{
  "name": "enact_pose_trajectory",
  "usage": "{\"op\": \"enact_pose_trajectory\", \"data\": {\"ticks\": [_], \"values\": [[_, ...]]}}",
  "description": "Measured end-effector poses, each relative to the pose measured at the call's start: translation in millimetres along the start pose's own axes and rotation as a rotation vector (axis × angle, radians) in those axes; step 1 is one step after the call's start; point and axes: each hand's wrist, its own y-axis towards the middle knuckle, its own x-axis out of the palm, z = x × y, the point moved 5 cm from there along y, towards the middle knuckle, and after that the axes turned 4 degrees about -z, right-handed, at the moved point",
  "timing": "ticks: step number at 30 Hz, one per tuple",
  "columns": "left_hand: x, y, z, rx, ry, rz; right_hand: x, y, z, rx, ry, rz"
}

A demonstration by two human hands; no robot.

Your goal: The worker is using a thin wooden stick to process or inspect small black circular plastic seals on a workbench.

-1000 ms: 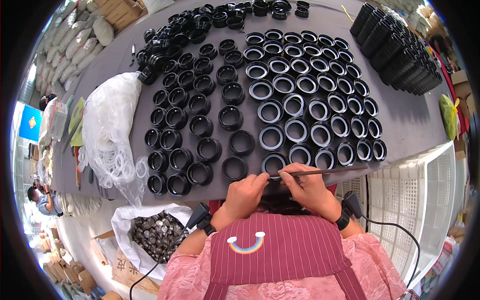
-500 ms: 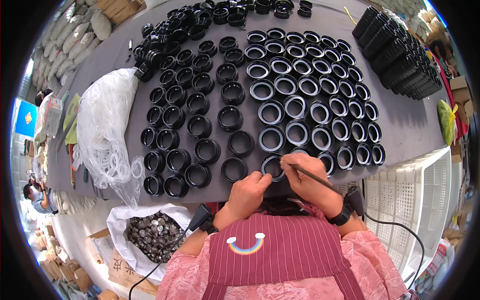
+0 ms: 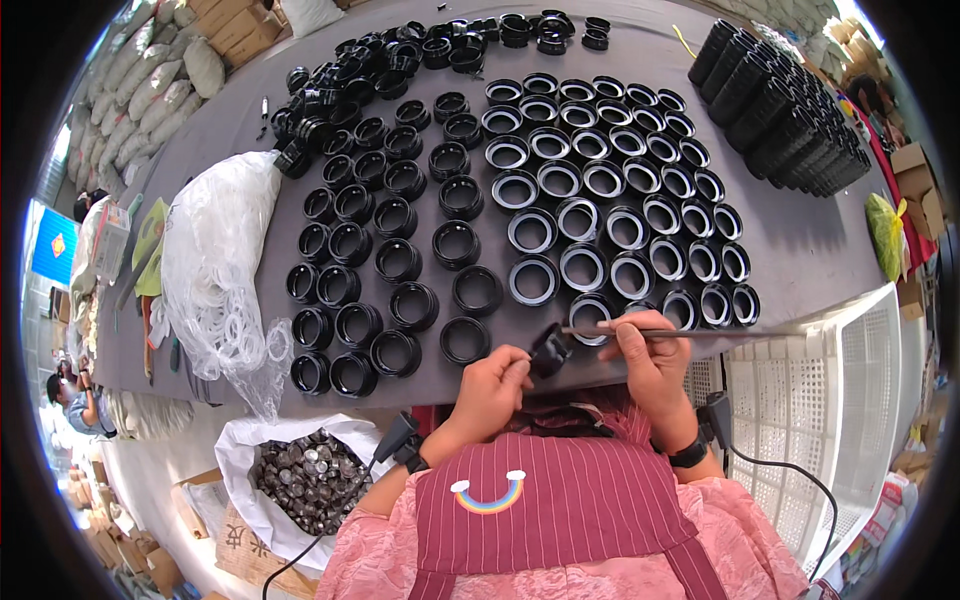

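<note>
1. At the near table edge, the left hand (image 3: 492, 385) pinches 1 black ring part (image 3: 550, 350) between thumb and curled fingers, holding it tilted just above the grey table (image 3: 810, 240).
2. Just right of that part, the right hand (image 3: 650, 355) has its fingers pressed together around a thin metal rod (image 3: 690, 331); the rod tip touches the part.
3. Beyond the fingertips, rows of black rings with white liners (image 3: 600, 180) lie flat on the table.
4. Left of the left fingers stand unlined black rings (image 3: 390, 260), then a clear bag of white gaskets (image 3: 215, 260).
5. Below the left wrist, a sack of dark metal pieces (image 3: 310, 475) sits open.
</note>
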Motion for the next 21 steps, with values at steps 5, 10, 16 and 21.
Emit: {"op": "enact_pose_trajectory", "data": {"ticks": [5, 10, 16, 21], "values": [[-12.4, -0.3, 5.7, 0.097, 0.155, 0.208, 9.0, -13.8, 10.0, -0.031, -0.216, -0.159], [-15.9, -10.3, 26.1, 0.427, 0.62, 0.415, 26.1, -8.4, 14.8, -0.131, -0.396, -0.264], [-25.3, -2.0, 68.8, 0.621, 1.039, 0.457, 29.8, -4.2, 15.5, -0.214, -0.354, -0.261], [-33.2, 45.5, 54.5, 0.517, 1.319, 0.363, 28.6, -3.0, 16.6, -0.094, -0.239, -0.244]]}}
